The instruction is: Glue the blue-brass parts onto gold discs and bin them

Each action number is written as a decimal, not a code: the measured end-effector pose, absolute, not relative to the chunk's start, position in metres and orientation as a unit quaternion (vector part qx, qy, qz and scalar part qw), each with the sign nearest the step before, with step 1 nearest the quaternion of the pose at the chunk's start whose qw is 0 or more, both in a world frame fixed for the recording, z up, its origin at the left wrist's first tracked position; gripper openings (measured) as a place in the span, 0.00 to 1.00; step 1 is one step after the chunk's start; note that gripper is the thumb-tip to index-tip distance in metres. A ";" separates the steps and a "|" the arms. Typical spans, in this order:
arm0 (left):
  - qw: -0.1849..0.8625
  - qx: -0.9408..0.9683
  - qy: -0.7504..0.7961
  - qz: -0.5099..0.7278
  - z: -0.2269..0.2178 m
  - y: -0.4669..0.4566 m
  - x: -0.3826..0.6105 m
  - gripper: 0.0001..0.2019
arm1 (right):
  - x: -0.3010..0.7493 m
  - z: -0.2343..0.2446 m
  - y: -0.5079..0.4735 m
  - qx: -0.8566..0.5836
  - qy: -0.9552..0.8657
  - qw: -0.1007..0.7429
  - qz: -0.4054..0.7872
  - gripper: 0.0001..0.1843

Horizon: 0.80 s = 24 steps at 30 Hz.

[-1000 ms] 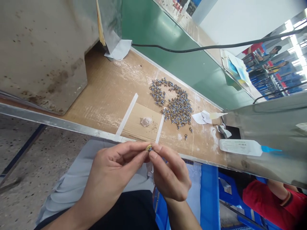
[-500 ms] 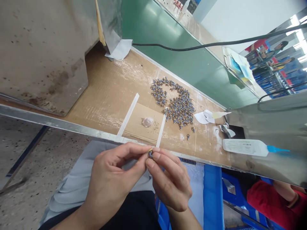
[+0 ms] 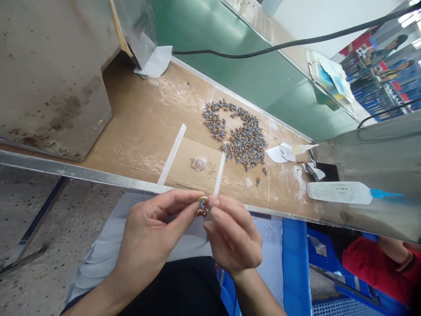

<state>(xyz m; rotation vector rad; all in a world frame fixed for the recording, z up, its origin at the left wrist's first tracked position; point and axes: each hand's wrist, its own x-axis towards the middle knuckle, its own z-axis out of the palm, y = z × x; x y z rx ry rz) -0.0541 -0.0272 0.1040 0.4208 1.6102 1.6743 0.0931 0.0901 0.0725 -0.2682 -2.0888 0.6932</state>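
My left hand pinches a small gold-and-blue metal part between thumb and index finger, over my lap just off the bench's front edge. The part has a yellowish rounded top and coppery ends below. My right hand is closed, its fingertips meeting the part's right edge; anything tiny between them is hidden. Beyond the hands, a small clear dome-like piece sits on a cardboard patch beside scattered tiny specks. A heap of similar gold-and-blue parts lies farther back, with two loose ones apart from it.
To the right lie a white bottle with a blue nozzle, a smaller pale-tipped tube and paper scraps. A stained metal box stands at left. Below are a blue crate and a person's red sleeve. A black cable crosses above.
My right fingers have shifted from gripping across the part to its right edge, so more of it shows between my hands. The view has shifted slightly.
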 end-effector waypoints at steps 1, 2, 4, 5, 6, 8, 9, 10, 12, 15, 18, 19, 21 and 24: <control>0.381 0.168 0.634 0.651 0.103 -0.028 -0.054 0.05 | 0.091 0.078 0.091 -0.133 -0.829 0.447 0.309 0.25; 0.378 0.175 0.641 0.645 0.103 -0.030 -0.054 0.05 | 0.090 0.084 0.092 -0.164 -0.819 0.425 0.349 0.22; 0.362 0.201 0.662 0.625 0.103 -0.033 -0.055 0.04 | 0.088 0.093 0.094 -0.213 -0.796 0.371 0.428 0.18; 0.353 0.217 0.672 0.614 0.103 -0.034 -0.055 0.04 | 0.087 0.096 0.095 -0.222 -0.786 0.351 0.459 0.17; 0.344 0.231 0.681 0.603 0.103 -0.036 -0.055 0.04 | 0.087 0.099 0.096 -0.221 -0.776 0.340 0.483 0.17; 0.326 0.253 0.697 0.586 0.102 -0.037 -0.055 0.05 | 0.087 0.100 0.098 -0.211 -0.761 0.338 0.512 0.17; 0.319 0.262 0.703 0.579 0.101 -0.038 -0.056 0.05 | 0.087 0.100 0.098 -0.210 -0.755 0.339 0.520 0.17; 0.314 0.269 0.707 0.574 0.100 -0.039 -0.056 0.04 | 0.087 0.100 0.099 -0.212 -0.749 0.339 0.528 0.17; 0.309 0.285 0.708 0.567 0.098 -0.039 -0.056 0.04 | 0.089 0.099 0.099 -0.220 -0.738 0.332 0.544 0.17; 0.315 0.311 0.701 0.560 0.097 -0.037 -0.056 0.05 | 0.093 0.098 0.102 -0.225 -0.720 0.317 0.575 0.16; 0.317 0.333 0.699 0.547 0.099 -0.035 -0.056 0.05 | 0.097 0.097 0.106 -0.215 -0.707 0.311 0.598 0.16; 0.315 0.340 0.701 0.543 0.100 -0.034 -0.056 0.05 | 0.098 0.096 0.108 -0.212 -0.706 0.310 0.601 0.17; 0.307 0.352 0.707 0.531 0.101 -0.032 -0.056 0.05 | 0.101 0.096 0.110 -0.210 -0.704 0.307 0.605 0.17; 0.296 0.367 0.716 0.514 0.103 -0.031 -0.055 0.04 | 0.105 0.094 0.111 -0.215 -0.689 0.304 0.622 0.15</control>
